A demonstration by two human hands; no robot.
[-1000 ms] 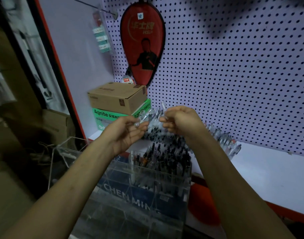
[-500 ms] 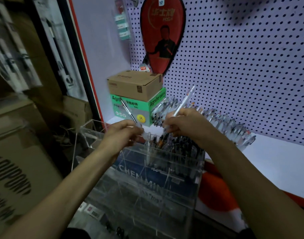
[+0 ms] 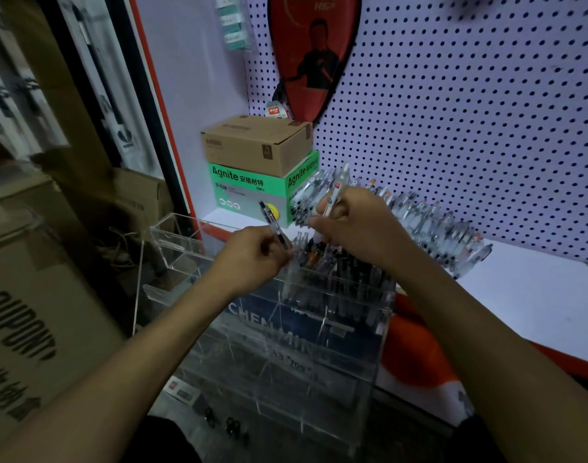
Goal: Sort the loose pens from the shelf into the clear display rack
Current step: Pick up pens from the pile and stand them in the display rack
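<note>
Left hand (image 3: 252, 252): fingers curled round a dark-tipped pen (image 3: 273, 222), held tilted above the rack's back left corner.
Right hand (image 3: 356, 225): pinches a clear white pen (image 3: 336, 192), its top pointing up toward the pegboard (image 3: 469, 111).
Display rack (image 3: 285, 345): clear acrylic, in front of the shelf (image 3: 536, 295); its rear compartments hold upright pens, tips down.
Loose pens (image 3: 429, 225): a row lying on the white shelf along the pegboard, behind the right hand.
Boxes: a brown carton (image 3: 255, 145) stacked on a green Agnite box (image 3: 249, 192), at the shelf's left end.
</note>
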